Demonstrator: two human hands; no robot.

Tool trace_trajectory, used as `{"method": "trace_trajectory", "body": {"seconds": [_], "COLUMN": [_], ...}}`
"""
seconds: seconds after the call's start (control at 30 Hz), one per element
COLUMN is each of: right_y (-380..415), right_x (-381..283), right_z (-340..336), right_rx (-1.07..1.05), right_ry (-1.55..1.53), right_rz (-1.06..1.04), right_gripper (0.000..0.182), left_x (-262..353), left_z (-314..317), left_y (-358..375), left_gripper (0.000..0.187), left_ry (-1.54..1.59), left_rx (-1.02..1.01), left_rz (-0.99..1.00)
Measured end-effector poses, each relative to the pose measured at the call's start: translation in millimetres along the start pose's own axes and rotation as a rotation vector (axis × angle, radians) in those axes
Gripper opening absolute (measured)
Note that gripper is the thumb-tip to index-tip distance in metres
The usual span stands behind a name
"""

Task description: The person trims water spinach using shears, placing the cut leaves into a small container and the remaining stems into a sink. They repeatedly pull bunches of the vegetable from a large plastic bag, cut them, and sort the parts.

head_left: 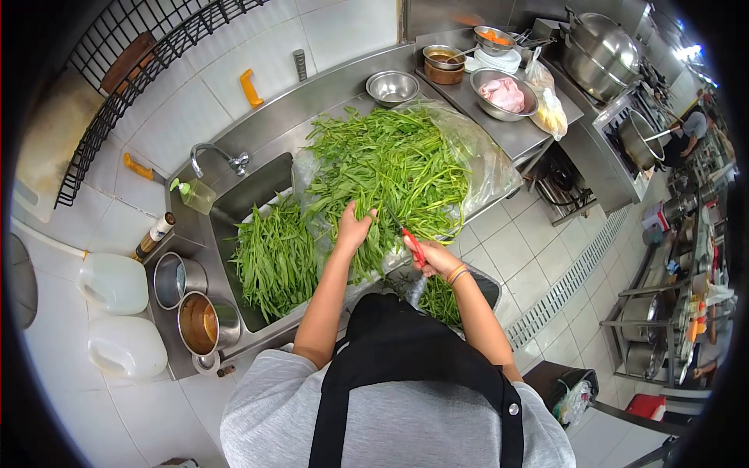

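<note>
- Bin (488,287), nearest the person: a container below the counter edge holds cut greens. Trimmings dropped off-line may miss it and land on the tiled floor, a slip hazard.
- Right hand (433,256): fingers clenched around red-handled scissors (411,243), blades pointing toward the greens held by the other hand. Risk: the blades sit close to the left fingers, so a hasty snip could nick them.
- Left hand (353,228): fingers closed on a bunch of greens (390,168) at the near edge of the heap. A loose hold could let stems slide as they are cut, giving uneven lengths.
- Heap: the greens lie on a clear plastic sheet (491,168) on the steel counter, between the sink and the bowls. The sheet overhangs the counter edge; a tug on tangled stems may drag it, and greens with it, over the side.
- Sink (253,191): a second pile of greens fills it beneath the tap (211,152); it may block the drain.
- Bowl (504,93), far counter: raw meat stands just beside the heap's far edge. Stray stems touching it would be contaminated.
</note>
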State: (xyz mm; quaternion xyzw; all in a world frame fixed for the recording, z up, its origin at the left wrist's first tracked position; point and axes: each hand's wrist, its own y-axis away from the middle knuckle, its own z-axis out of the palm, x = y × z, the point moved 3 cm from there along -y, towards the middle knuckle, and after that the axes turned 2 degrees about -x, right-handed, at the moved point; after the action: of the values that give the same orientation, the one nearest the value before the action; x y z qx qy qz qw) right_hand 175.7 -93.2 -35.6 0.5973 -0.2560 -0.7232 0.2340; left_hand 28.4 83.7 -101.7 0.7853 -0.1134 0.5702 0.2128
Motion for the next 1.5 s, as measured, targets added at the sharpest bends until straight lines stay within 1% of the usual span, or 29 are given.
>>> {"method": "trace_trajectory", "body": {"seconds": [0.03,0.07,0.1,0.13,0.17,0.2,0.23,0.27,0.3,0.33,0.43,0.5,0.53,0.6,0.67,0.7,0.73,0.8,0.83,0.87,0.93,1.0,1.07,1.1,1.23,1.33,1.4,1.47,1.5], "right_y": [0.4,-1.2,-4.6,-8.7,-11.2,-10.2,-9.5,-9.3,-5.1,-2.4,-2.0,-0.5,1.8,3.9,5.3,3.7,2.8,1.8,-2.5,-5.6,-10.6,-4.9,3.8,6.8,-1.6,-14.0,-20.2,-23.3,-14.8], "right_x": [-3.1,-2.8,-1.1,0.3,4.5,8.5,11.5,14.3,15.4,16.3,17.9,17.2,17.6,12.8,6.7,2.0,-4.5,-17.9,-18.8,-17.2,-13.9,-4.3,3.2,2.5,-4.8,-16.3,-16.3,-14.5,-14.5], "right_z": [1.3,1.3,1.7,2.0,0.2,-1.0,-3.2,-6.9,-9.3,-11.2,-11.7,-13.4,-14.8,-18.0,-17.6,-17.4,-16.9,-14.1,-16.6,-18.1,-20.4,-21.6,-20.7,-20.1,-14.3,-8.6,-7.3,-8.6,-10.1], "right_rx": [0.005,0.007,-0.025,-0.057,-0.057,-0.088,-0.119,-0.121,-0.068,-0.014,-0.066,-0.091,-0.08,-0.071,-0.166,-0.104,-0.103,-0.193,-0.23,-0.231,-0.208,-0.244,-0.297,-0.348,-0.339,-0.227,-0.238,-0.217,-0.198], "right_ry": [-0.021,-0.024,-0.053,-0.08,-0.081,-0.135,-0.187,-0.182,-0.179,-0.176,-0.23,-0.242,-0.237,-0.226,-0.341,-0.208,-0.211,-0.189,-0.141,-0.139,-0.057,-0.018,-0.212,-0.23,-0.204,-0.028,-0.002,0.024,-0.002], "right_rz": [-0.036,-0.038,-0.06,-0.083,-0.084,-0.088,-0.091,-0.09,-0.076,-0.062,-0.058,-0.064,-0.062,-0.061,-0.015,0.001,0.0,0.001,-0.039,-0.039,-0.068,-0.095,0.02,0.057,0.084,-0.01,-0.036,-0.123,-0.135], "right_gripper": [0.045,0.045,0.041,0.037,0.037,0.033,0.029,0.029,0.03,0.032,0.032,0.033,0.035,0.037,0.043,0.047,0.047,0.045,0.043,0.043,0.041,0.04,0.04,0.04,0.04,0.041,0.04,0.038,0.037], "left_x": [-0.6,-1.4,5.2,14.6,23.2,21.7,21.1,20.2,20.6,20.5,19.1,13.7,26.6,47.9,37.9,38.4,38.6,44.2,50.9,54.5,58.5,28.7,23.9,37.4,46.0,62.3,46.7,36.5,63.6], "left_z": [0.9,1.6,0.2,-1.7,-2.8,-3.8,-4.5,-4.6,-4.4,-4.2,-4.8,-6.6,-9.1,-13.4,-15.5,-14.6,-12.8,-11.2,-11.5,-13.2,-18.0,-23.5,-30.8,-34.4,-33.5,-30.6,-33.2,-46.6,-61.8], "left_y": [0.6,0.9,4.5,9.4,13.3,12.3,11.7,11.0,11.1,12.5,14.5,8.4,14.5,28.0,23.0,21.4,20.9,27.4,32.9,36.1,40.1,26.9,25.9,32.7,39.9,52.2,46.4,45.5,64.2], "left_gripper": [0.075,0.075,0.075,0.076,0.078,0.078,0.079,0.08,0.08,0.08,0.081,0.081,0.081,0.08,0.078,0.076,0.074,0.071,0.068,0.068,0.052,0.051,0.05,0.05,0.049,0.052,0.055,0.054,0.05], "left_ry": [-0.018,-0.035,-0.037,0.049,0.136,0.136,0.117,0.099,0.02,0.023,-0.041,0.043,0.043,-0.123,-0.137,-0.182,-0.227,-0.268,-0.305,-0.305,-0.258,-0.21,-0.157,-0.182,-0.273,-0.292,-0.309,-0.341,-0.397], "left_rx": [-0.013,-0.025,-0.027,-0.077,-0.126,-0.125,-0.126,-0.126,-0.079,-0.076,-0.041,-0.096,-0.093,-0.058,-0.08,-0.169,-0.258,-0.252,-0.242,-0.239,-0.217,-0.191,-0.162,-0.173,-0.198,-0.231,-0.224,-0.21,-0.133], "left_rz": [0.01,0.019,0.019,-0.025,-0.069,-0.067,-0.023,0.019,0.009,0.007,-0.033,-0.022,-0.018,0.009,0.03,0.075,0.12,0.132,0.143,0.143,0.176,0.165,0.153,0.153,0.166,0.185,0.184,0.137,0.132]}}
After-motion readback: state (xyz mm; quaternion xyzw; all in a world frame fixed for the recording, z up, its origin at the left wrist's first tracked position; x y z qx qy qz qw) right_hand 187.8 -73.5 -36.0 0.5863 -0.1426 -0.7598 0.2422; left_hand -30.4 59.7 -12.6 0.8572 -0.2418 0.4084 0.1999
